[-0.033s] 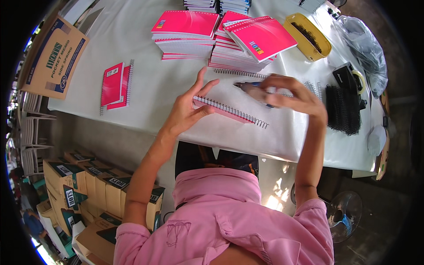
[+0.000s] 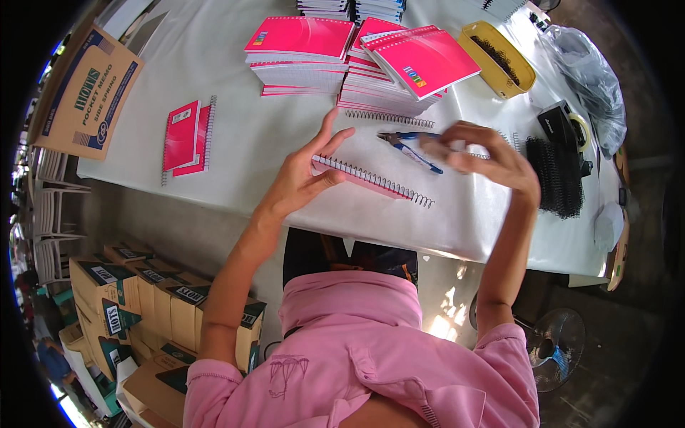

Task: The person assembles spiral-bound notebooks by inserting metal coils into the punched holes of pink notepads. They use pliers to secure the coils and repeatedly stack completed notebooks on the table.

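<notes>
My left hand (image 2: 300, 178) grips a small spiral notebook (image 2: 371, 184) with pink covers, its bound edge turned up. The thumb presses on the near side while two fingers stick out above. A dark wire coil (image 2: 357, 171) runs through its holes, and the loose end extends past the right corner. My right hand (image 2: 474, 153) hovers over the table to the right, its fingers smeared by motion. Just left of it lie blue-handled cutting pliers (image 2: 399, 139), jaws toward the left. A loose wire coil (image 2: 389, 118) rests beyond the pliers.
Stacks of pink notebooks (image 2: 300, 39) stand at the back. Two bound notebooks (image 2: 187, 139) lie at left near a carton (image 2: 89, 93). A yellow tray (image 2: 524, 75) holds black bits. At right are a heap of black coils (image 2: 553, 178) and a plastic bag (image 2: 585, 78).
My right hand has moved right, away from the pliers, which now show more fully on the table. The left hand and its notebook stay in place.
</notes>
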The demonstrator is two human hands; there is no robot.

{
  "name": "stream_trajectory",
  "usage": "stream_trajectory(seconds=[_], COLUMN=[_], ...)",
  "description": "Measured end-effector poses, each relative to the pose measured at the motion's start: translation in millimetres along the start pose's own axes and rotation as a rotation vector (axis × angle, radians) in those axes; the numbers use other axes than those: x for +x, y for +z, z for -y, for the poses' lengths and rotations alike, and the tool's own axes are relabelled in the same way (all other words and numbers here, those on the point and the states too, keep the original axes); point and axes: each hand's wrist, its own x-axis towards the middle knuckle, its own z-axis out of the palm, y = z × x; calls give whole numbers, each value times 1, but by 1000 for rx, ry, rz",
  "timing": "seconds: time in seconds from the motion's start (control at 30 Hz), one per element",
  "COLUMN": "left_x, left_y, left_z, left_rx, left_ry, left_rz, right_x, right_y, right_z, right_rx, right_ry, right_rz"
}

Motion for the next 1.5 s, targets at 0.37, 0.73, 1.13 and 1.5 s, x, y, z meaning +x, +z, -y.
stream_trajectory(seconds=[0.37,0.73,1.13,1.5], left_x=[-3,-20,-22,-28], left_y=[-7,-5,14,21], left_z=[-4,-10,-12,0], left_rx=[38,56,273,182], left_ry=[-52,-42,29,22], left_rz=[139,-225,-293,-279], right_x=[0,27,15,12], right_y=[64,119,157,168], right_z=[-13,-28,73,78], right_rx=[-322,-803,-400,-416], right_ry=[-55,-117,-208,-186], right_rz=[-630,-683,-660,-619])
